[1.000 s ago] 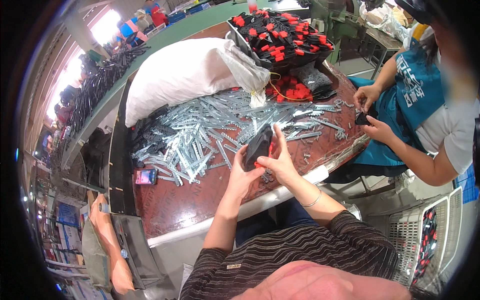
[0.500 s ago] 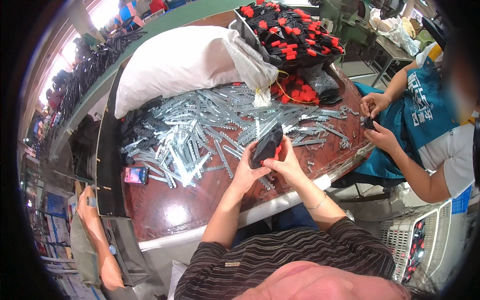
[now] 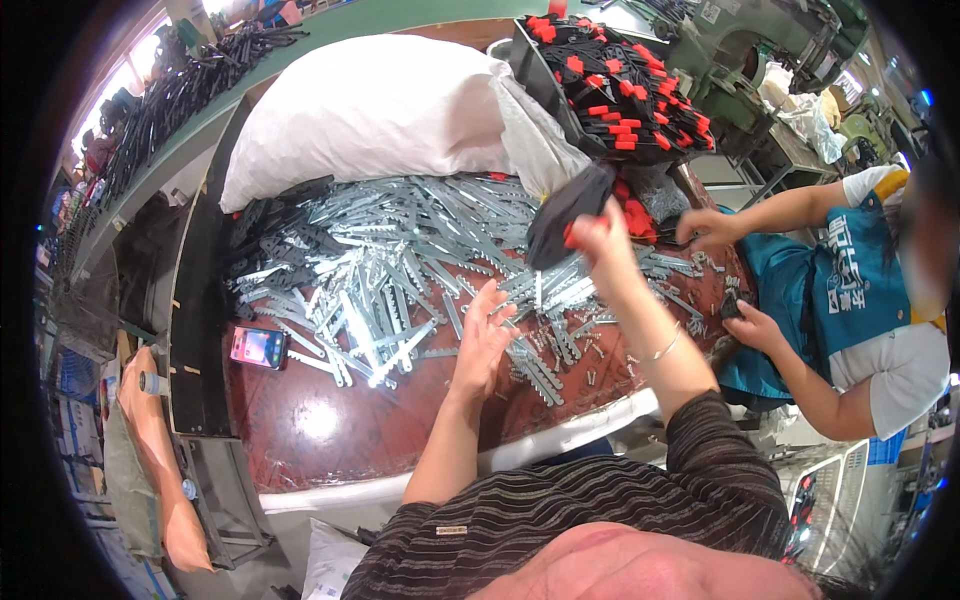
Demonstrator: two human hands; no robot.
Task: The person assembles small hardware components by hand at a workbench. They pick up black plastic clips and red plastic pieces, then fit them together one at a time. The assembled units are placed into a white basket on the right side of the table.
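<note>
A red-brown table [image 3: 300,455] with a white front edge catches a bright round glare. A black panel [image 3: 200,370] borders its left side, above a grey metal stand [image 3: 215,480]. Beyond runs a long green bench [image 3: 400,22]; bright windows [image 3: 147,49] shine at upper left. Green machinery [image 3: 740,50] and a side table [image 3: 797,160] stand at upper right. The floor [image 3: 372,512] is grey.

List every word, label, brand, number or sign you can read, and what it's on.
Co-worker's apron: large white characters, not quoted here.
Phone screen: too small to read.
Shirt tag: too small to read.
Black item in right hand: blurred, no text discernible.
</note>
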